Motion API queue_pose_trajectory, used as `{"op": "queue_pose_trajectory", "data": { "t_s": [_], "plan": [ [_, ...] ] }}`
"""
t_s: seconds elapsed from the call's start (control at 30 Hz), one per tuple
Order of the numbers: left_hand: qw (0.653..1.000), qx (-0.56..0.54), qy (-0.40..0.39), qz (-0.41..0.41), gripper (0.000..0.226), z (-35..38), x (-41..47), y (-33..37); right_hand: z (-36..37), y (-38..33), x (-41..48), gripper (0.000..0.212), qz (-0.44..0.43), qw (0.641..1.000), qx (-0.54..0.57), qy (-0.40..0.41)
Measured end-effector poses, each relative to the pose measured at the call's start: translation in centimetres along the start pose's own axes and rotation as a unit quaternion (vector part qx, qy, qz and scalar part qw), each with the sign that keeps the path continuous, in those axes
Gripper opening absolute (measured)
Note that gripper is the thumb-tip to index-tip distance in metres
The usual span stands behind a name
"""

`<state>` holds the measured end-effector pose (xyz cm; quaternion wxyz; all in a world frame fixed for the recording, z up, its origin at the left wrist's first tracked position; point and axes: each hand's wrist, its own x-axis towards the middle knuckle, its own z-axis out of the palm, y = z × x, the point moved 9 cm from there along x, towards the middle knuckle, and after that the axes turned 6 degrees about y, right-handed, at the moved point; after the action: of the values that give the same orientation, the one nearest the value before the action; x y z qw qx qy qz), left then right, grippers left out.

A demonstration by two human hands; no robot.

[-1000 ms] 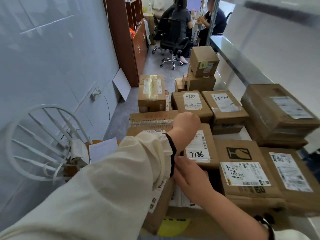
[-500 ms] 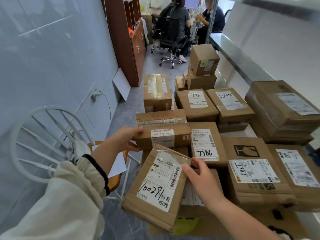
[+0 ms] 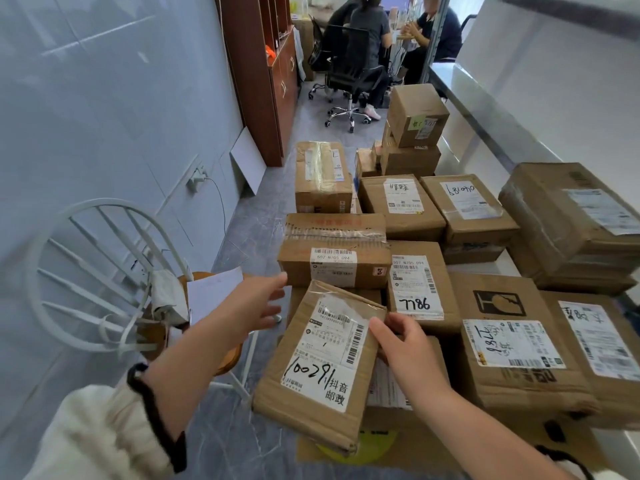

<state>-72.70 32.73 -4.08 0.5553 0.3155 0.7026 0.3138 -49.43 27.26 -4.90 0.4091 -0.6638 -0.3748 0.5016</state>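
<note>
A flat cardboard parcel [image 3: 322, 368] with a white label handwritten 10029 is tilted up at the front of a pile of boxes. My right hand [image 3: 405, 355] grips its right edge, thumb on the top face and fingers underneath. My left hand [image 3: 256, 306] is stretched out with straight fingers. Its index fingertip is at the lower left corner of a long taped box [image 3: 334, 251] that lies just behind the parcel. A box labelled 7786 [image 3: 415, 282] lies to the right of that long box.
Several more labelled cardboard boxes cover the floor ahead and right, including a large one [image 3: 512, 344] and a stack [image 3: 415, 129] further back. A white chair [image 3: 104, 271] holding a paper stands at left by the wall. Two people sit at a far desk [image 3: 367, 39]. A counter [image 3: 491, 109] runs along the right.
My left arm drew back from across the pile, gripped the long box's left end, and now reaches with straight fingers at its lower corner. The 10029 parcel came into view, tilted up in my right hand.
</note>
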Motion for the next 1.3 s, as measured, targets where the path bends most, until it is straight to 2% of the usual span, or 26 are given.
{"op": "queue_pose_trajectory", "data": {
  "t_s": [0.07,0.13,0.33,0.53,0.83,0.93,1.0,1.03,1.1,1.13,1.2,1.23,1.3],
  "plan": [
    [0.999,0.019,-0.044,0.005,0.024,1.3,-3.0,-1.6,0.1,-0.3,0.2,0.035,0.001,1.000,0.004,0.012],
    [0.999,0.017,-0.035,0.030,0.016,1.7,-4.5,-2.0,0.6,-1.0,0.5,0.029,-0.009,1.000,0.000,0.018],
    [0.997,-0.039,0.022,0.058,0.017,0.2,-4.5,-1.5,2.5,-4.3,2.2,0.023,-0.048,0.998,-0.032,-0.008],
    [0.996,-0.038,0.052,0.058,0.013,-0.5,-3.6,-1.1,3.6,-4.1,3.4,0.028,-0.028,0.998,-0.048,-0.031],
    [0.994,-0.056,0.066,0.068,0.025,-0.1,-3.5,-1.4,3.0,-4.1,3.7,0.026,-0.047,0.996,-0.045,-0.059],
    [0.986,0.005,0.119,0.116,0.044,-1.3,-4.3,-0.9,1.8,-4.2,3.2,0.019,-0.071,0.995,-0.060,-0.041],
    [0.959,0.083,0.157,0.221,0.052,-2.0,-6.2,1.6,0.6,-4.7,2.6,0.024,-0.112,0.989,-0.099,-0.018],
    [0.938,0.123,0.152,0.286,0.053,-1.6,-7.4,3.3,-0.1,-5.3,2.1,0.029,-0.137,0.982,-0.130,-0.009],
    [0.871,0.271,0.118,0.393,0.056,0.7,-9.2,6.4,-1.6,-6.3,1.2,0.041,-0.191,0.956,-0.221,0.014],
    [0.816,0.380,0.103,0.424,0.061,2.4,-9.6,7.3,-2.5,-6.7,0.6,0.047,-0.206,0.934,-0.291,0.028],
    [0.700,0.553,0.076,0.446,0.067,5.7,-9.8,7.9,-4.8,-6.7,-0.8,0.058,-0.214,0.861,-0.458,0.064],
    [0.664,0.598,0.062,0.445,0.069,7.1,-9.8,7.8,-6.1,-6.6,-1.5,0.062,-0.207,0.823,-0.524,0.078],
    [0.628,0.625,0.042,0.462,0.071,9.7,-10.9,7.8,-9.0,-6.1,-3.2,0.066,-0.181,0.785,-0.582,0.111]
  ]
}}
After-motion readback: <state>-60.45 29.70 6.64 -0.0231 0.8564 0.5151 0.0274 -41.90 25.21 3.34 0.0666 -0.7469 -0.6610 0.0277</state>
